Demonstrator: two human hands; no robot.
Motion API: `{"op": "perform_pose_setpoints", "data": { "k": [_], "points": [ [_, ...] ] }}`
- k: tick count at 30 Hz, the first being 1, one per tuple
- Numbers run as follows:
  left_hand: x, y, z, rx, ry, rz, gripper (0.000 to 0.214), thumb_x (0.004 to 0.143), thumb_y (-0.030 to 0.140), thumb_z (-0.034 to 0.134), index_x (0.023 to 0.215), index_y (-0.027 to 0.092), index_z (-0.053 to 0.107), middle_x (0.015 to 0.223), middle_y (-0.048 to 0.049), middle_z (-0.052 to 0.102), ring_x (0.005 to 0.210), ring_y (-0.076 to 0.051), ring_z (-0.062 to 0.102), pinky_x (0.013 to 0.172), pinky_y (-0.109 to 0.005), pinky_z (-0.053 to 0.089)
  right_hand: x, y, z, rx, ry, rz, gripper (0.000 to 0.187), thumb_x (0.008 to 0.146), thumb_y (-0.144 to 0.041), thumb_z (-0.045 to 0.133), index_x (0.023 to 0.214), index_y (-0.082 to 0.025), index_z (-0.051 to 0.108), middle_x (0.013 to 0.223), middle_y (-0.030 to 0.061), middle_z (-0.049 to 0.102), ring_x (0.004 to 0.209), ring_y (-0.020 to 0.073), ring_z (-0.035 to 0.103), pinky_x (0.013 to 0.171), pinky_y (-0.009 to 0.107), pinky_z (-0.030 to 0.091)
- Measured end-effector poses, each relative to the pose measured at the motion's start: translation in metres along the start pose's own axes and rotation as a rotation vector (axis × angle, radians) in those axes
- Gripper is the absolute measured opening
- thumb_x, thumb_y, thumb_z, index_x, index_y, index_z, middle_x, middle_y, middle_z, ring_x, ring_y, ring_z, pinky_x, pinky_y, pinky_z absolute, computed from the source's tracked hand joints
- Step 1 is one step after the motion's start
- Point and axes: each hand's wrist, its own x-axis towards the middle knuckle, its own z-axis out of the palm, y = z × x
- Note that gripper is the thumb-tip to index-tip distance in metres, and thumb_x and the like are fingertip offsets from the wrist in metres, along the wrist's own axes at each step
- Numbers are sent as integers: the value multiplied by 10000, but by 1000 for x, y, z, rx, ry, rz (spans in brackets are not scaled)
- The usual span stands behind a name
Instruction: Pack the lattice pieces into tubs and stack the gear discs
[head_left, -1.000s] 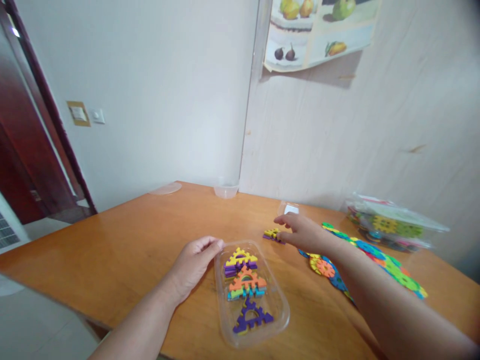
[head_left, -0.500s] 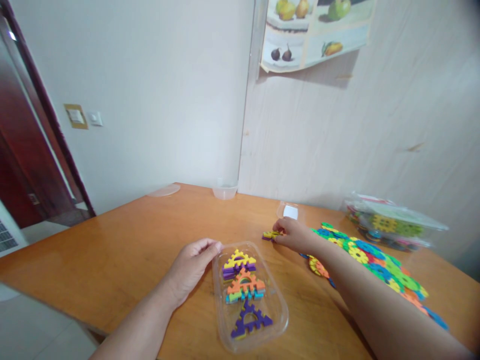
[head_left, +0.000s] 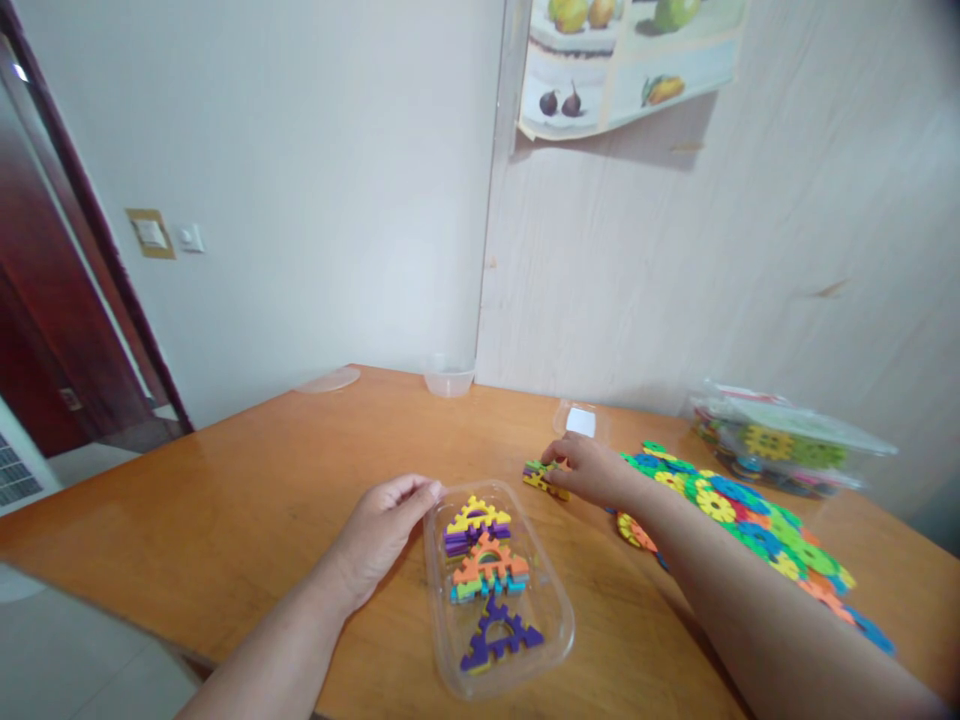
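Note:
My left hand (head_left: 390, 520) pinches the upper left rim of a clear plastic tray (head_left: 559, 620) between thumb and fingers. Inside lie three stacks of notched triangular building pieces: yellow over purple pieces (head_left: 477, 520), orange over teal pieces (head_left: 491, 568) and purple pieces (head_left: 501, 636). Past the tray's upper right corner, my right hand (head_left: 585, 468) grips a small stack of yellow, green and purple notched pieces (head_left: 541, 480) with its fingertips, at the table surface. The fingers partly cover this stack.
A pile of colourful gear-shaped pieces (head_left: 750, 520) spreads beyond my right forearm. Behind it stands a clear box (head_left: 810, 445) of more pieces. Along the wall are a clear bowl (head_left: 449, 378), a flat lid (head_left: 330, 380) and a small clear container (head_left: 580, 420). The wooden table (head_left: 300, 450) ends at left.
The stack in my right hand has turned and tilted, showing more of its green and yellow sides. My left hand and the tray stay nearly in place.

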Motion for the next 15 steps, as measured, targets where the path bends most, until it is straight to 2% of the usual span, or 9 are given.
{"op": "perform_pose_setpoints", "data": {
  "k": [7, 11, 15],
  "points": [
    [-1, 1, 1, -4, 4, -2, 405, 799, 556, 639, 854, 162, 712, 855, -46, 725, 859, -227, 619, 797, -297, 436, -6, -3, -1, -68, 3, 60, 346, 761, -459, 675, 987, -198, 653, 992, 87, 669, 877, 217, 601, 658, 269, 373],
    [-1, 1, 1, -5, 0, -5, 396, 801, 556, 638, 843, 169, 710, 848, -37, 726, 849, -216, 620, 783, -284, 435, -4, -3, 4, -30, 12, 62, 210, 753, -346, 671, 892, -197, 624, 914, 55, 669, 815, 185, 589, 625, 253, 349],
    [0, -1, 1, -16, 7, 6, 378, 797, 542, 649, 836, 172, 715, 851, -37, 728, 849, -213, 623, 785, -281, 439, -4, -6, -1, 197, 27, 78, 79, 776, -261, 610, 798, -192, 581, 745, 9, 635, 681, 138, 544, 576, 232, 341]
  ]
}}
